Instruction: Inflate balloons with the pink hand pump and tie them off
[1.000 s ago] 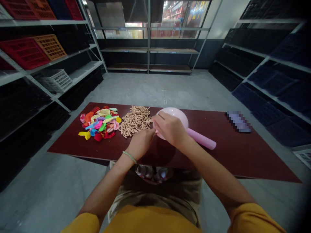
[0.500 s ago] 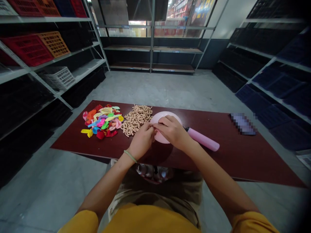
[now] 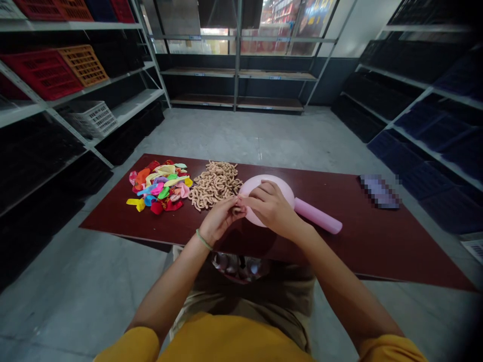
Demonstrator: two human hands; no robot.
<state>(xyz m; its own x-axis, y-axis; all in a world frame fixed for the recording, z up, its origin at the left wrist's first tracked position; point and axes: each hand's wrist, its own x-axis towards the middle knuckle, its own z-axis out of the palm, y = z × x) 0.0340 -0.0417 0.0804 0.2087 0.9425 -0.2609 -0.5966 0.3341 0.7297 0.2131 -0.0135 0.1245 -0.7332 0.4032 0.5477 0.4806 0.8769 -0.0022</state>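
Pale pink balloon (image 3: 266, 184), round and inflated, is held over the dark red table (image 3: 377, 241) between both hands, and whether it touches the tabletop cannot be told. The left hand (image 3: 221, 219), with a pale green wristband (image 3: 204, 240) at its wrist, has its fingertips (image 3: 237, 202) pinched together at the balloon's near edge. The gathered rubber there is hidden by the fingers, so its neck or any knot cannot be made out. The right hand (image 3: 271, 208) lies across the balloon with its fingers pressed together, covering much of the surface. Just right of the balloon, a pink cylindrical hand pump (image 3: 319, 215) lies on the table, its near end touching or hidden behind the balloon. To the left are a heap of curled tan strips (image 3: 215, 186) and a pile of flat multicoloured balloons (image 3: 158, 186). At the far right, a pixelated object (image 3: 379, 191) is blurred beyond naming. Below the table edge, shiny items (image 3: 239, 266) near the mustard-yellow shirt (image 3: 226, 337) are too dim to identify.
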